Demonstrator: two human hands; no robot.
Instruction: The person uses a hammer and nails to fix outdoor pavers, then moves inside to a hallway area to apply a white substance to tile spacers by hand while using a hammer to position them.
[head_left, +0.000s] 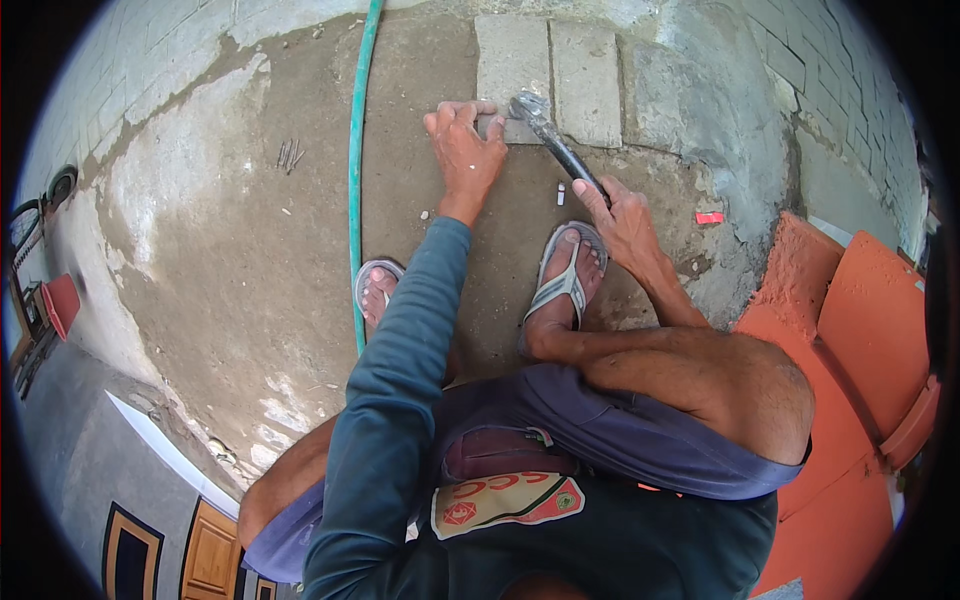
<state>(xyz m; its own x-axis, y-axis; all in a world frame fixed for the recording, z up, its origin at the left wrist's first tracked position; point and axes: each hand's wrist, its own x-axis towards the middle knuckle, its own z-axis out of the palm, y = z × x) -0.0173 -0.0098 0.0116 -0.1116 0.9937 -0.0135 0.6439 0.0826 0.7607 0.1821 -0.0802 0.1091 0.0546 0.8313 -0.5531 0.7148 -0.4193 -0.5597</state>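
My right hand [628, 226] is closed around the dark handle of a hammer [570, 158]. The hammer's worn, grey-crusted head lies over the near part of a flat grey concrete slab [513, 55]. My left hand [468, 152] is at that slab's near left corner, thumb and forefinger bent toward each other with a bit of grey between them. Whatever is in this pinch is too small to make out. A second slab [587, 85] lies alongside, to the right of the first.
A green hose [360, 170] runs lengthwise left of my hands. Several nails [290, 156] lie on the ground beyond it. Near my right foot are a small white object [561, 194] and, farther right, a red packet [709, 217]. An orange structure [810, 400] stands at my right.
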